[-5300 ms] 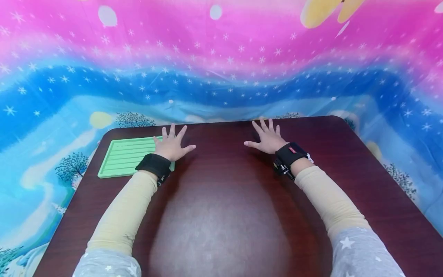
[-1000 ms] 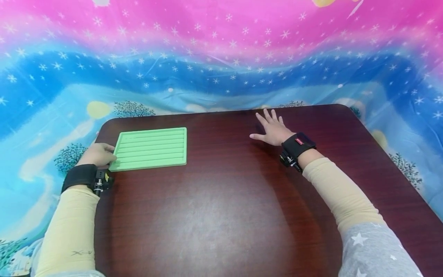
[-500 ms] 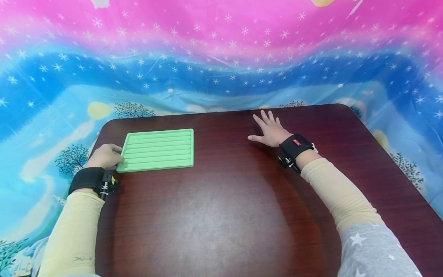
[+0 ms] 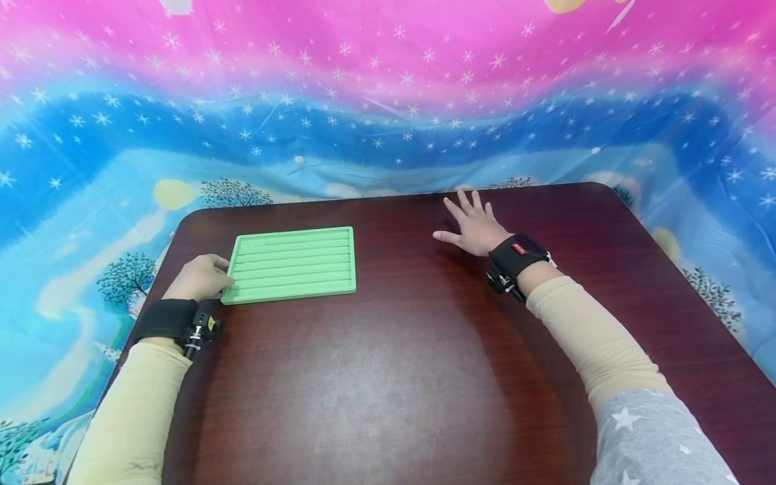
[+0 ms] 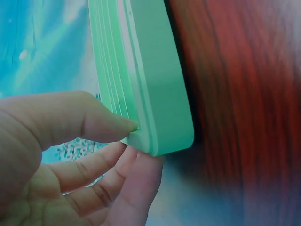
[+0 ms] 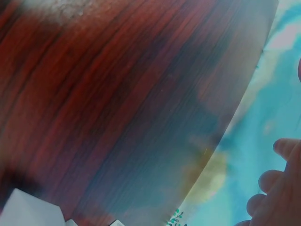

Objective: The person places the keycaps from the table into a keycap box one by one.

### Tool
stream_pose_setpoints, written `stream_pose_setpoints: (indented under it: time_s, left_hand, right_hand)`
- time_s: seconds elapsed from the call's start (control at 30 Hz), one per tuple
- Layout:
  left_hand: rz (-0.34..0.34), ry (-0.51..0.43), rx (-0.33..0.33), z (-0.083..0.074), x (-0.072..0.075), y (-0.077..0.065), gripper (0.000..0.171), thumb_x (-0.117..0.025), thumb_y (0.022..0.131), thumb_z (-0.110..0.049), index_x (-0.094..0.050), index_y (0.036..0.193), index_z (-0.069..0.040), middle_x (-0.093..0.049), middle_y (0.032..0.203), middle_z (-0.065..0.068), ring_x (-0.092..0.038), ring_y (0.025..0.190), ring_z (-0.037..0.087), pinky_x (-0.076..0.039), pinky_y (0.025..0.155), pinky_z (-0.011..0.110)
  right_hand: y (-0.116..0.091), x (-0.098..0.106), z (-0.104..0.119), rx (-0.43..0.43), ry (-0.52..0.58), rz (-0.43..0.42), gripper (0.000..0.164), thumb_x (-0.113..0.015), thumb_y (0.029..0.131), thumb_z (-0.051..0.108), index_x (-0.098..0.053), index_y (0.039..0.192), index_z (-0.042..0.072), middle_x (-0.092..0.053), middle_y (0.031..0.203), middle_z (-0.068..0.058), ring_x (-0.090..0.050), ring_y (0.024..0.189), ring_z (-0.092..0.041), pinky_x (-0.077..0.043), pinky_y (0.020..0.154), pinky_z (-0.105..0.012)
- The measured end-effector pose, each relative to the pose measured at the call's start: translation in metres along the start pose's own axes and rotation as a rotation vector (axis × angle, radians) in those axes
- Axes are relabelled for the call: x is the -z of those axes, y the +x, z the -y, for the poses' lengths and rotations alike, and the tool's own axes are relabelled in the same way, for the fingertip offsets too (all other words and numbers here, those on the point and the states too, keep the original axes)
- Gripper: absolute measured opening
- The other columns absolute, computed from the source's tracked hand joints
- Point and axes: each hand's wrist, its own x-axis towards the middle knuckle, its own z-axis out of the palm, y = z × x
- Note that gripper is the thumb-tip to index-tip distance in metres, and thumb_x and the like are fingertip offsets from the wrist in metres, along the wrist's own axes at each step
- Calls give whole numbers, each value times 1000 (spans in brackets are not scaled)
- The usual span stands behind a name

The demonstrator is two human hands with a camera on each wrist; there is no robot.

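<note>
A light green ribbed tray (image 4: 294, 265) lies on the table's far left part. At its left end my left hand (image 4: 199, 277) pinches the rim. In the left wrist view the thumb (image 5: 108, 126) lies over the tray's (image 5: 162, 84) inner edge, with the other fingers against the outside of the end wall. Over on the far right side, my right hand (image 4: 480, 232) is spread with its fingers apart and holds nothing. Only some fingertips of the right hand (image 6: 282, 188) show at the edge of the right wrist view.
The dark reddish-brown wooden table (image 4: 376, 377) has rounded far corners. Behind it and along its sides hangs a pink and blue cloth (image 4: 364, 94) with snowflakes and trees. A white angular object (image 6: 30, 209) shows at the lower left of the right wrist view.
Earlier my left hand was spread over the tray; it then took hold of the left end. Over the last second hand and tray have slid rightward. My right hand has barely moved.
</note>
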Motion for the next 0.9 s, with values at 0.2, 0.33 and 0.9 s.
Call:
stream_pose_setpoints:
  time_s: [0.2, 0.33, 0.9]
  left_hand:
    - [10, -21, -5, -5, -7, 0, 59, -61, 93, -6, -40, 140, 24, -60, 116, 38, -68, 93, 37, -59, 73, 39]
    - [17, -32, 1, -11, -12, -1, 59, -61, 93, -5, -40, 141, 24, -60, 117, 37, -68, 96, 38, -59, 76, 41]
    - [54, -46, -41, -25, -26, -10, 63, -62, 95, -5, -36, 145, 22, -57, 113, 32, -68, 92, 35, -60, 79, 42]
  right_hand:
    - [-3, 1, 2, -8, 6, 0, 87, -50, 104, 56, -12, 166, 8, 7, 168, -24, 15, 151, -46, 3, 118, -64]
    - [-7, 2, 1, -10, 4, 6, 87, -51, 104, 54, -11, 166, 8, 7, 168, -24, 14, 151, -47, 4, 118, -64]
    - [-12, -2, -14, 16, 1, -29, 86, -55, 103, 53, -18, 164, 4, -11, 168, -23, -1, 154, -43, -3, 121, -57]
